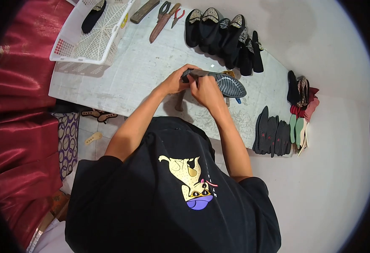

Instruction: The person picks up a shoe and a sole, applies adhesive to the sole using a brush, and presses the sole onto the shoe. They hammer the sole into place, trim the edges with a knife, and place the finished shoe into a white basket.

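Note:
A dark shoe (232, 86) is held above the worktable, its grey ribbed sole turned up toward me. My left hand (177, 81) is closed around its left end. Bent over the middle of the sole, my right hand (207, 90) has its fingers closed against the shoe; whether they also pinch something small is hidden. Below the hands, a wooden handle (179, 102) rests on the table, its other end covered. A small blue item (238, 100) shows just under the shoe's right end, and a yellowish item (229, 73) behind it.
On the worktable (142, 71) stand a white plastic basket (108, 55) with a black shoe (94, 17), pliers (177, 17), a brown blade-shaped tool (163, 25) and a wooden bar (145, 11). Several black shoes (210, 31) line the wall; dark soles (271, 135) are stacked at right.

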`<action>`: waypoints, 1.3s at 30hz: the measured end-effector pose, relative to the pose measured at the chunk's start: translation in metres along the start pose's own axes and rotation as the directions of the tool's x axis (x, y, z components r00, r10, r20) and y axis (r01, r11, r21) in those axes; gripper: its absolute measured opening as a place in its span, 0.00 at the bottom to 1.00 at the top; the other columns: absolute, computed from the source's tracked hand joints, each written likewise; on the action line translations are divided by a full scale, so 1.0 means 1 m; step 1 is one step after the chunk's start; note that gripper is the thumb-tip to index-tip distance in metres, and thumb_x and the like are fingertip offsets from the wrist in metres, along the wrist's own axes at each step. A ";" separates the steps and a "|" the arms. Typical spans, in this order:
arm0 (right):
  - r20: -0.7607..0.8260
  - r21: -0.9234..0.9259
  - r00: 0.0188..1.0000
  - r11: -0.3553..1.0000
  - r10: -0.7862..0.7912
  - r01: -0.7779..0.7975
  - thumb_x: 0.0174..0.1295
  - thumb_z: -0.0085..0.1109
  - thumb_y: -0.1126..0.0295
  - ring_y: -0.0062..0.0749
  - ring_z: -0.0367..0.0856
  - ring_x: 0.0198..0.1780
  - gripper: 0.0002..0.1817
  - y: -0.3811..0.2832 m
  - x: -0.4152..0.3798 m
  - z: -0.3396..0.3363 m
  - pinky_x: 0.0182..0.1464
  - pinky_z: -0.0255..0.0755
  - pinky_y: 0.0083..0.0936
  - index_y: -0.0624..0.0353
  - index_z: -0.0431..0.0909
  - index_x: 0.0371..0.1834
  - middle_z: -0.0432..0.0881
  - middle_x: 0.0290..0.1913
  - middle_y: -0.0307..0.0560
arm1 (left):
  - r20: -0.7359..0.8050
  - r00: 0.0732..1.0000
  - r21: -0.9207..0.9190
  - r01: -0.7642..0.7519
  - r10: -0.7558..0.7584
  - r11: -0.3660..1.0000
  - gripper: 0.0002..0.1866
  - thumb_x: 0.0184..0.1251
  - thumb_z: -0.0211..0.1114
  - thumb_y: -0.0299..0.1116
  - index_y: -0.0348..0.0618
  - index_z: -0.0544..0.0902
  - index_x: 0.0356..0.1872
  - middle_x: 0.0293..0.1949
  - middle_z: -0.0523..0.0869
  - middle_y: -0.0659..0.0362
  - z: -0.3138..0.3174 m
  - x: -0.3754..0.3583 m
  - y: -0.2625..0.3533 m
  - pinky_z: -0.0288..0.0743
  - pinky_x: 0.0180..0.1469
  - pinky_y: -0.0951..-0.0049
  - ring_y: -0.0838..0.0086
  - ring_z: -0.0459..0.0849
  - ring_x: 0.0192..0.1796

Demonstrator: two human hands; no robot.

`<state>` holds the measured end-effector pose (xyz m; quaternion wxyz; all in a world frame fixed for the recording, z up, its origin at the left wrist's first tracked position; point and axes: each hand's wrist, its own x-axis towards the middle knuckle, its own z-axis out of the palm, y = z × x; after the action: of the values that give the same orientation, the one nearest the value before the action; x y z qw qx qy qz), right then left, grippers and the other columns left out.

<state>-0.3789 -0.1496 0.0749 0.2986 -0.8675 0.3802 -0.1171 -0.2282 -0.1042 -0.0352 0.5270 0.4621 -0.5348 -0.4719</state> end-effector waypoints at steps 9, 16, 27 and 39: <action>-0.194 0.158 0.977 0.981 -0.085 0.117 0.70 0.61 0.69 0.68 0.85 0.36 0.12 -0.013 -0.003 -0.021 0.39 0.79 0.49 0.71 0.85 0.42 0.85 0.30 0.67 | -0.082 0.996 -0.065 0.023 -0.028 0.998 0.31 0.59 0.83 0.31 0.45 0.78 0.63 0.57 0.87 0.55 0.008 -0.003 -0.010 0.78 0.62 0.67 0.70 0.85 0.57; -0.119 0.052 0.989 0.994 -0.087 0.094 0.70 0.60 0.67 0.69 0.85 0.37 0.11 0.021 -0.009 0.000 0.42 0.81 0.54 0.67 0.82 0.44 0.85 0.30 0.68 | -0.058 0.997 -0.011 0.050 -0.051 0.999 0.30 0.60 0.80 0.28 0.45 0.77 0.64 0.62 0.84 0.54 0.008 -0.001 -0.003 0.74 0.68 0.66 0.68 0.82 0.64; -0.188 0.090 0.982 0.996 0.002 0.015 0.70 0.63 0.67 0.67 0.86 0.34 0.10 0.000 -0.025 -0.003 0.33 0.79 0.52 0.65 0.78 0.41 0.85 0.26 0.65 | -0.068 0.994 -0.032 0.084 -0.086 0.996 0.33 0.56 0.81 0.28 0.45 0.77 0.64 0.61 0.83 0.55 0.008 -0.002 0.002 0.71 0.71 0.65 0.67 0.80 0.65; -0.260 0.168 0.965 0.983 -0.030 0.075 0.69 0.64 0.70 0.65 0.87 0.36 0.09 -0.002 -0.030 -0.030 0.34 0.78 0.47 0.67 0.83 0.42 0.85 0.30 0.69 | -0.051 0.998 0.042 0.043 -0.041 0.998 0.36 0.55 0.85 0.31 0.45 0.75 0.65 0.61 0.83 0.54 0.006 -0.002 -0.004 0.75 0.67 0.66 0.69 0.82 0.63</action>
<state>-0.4118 -0.1395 0.1006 0.3192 -0.8250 0.3806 -0.2695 -0.2341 -0.1030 -0.0395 0.5202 0.4961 -0.5217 -0.4595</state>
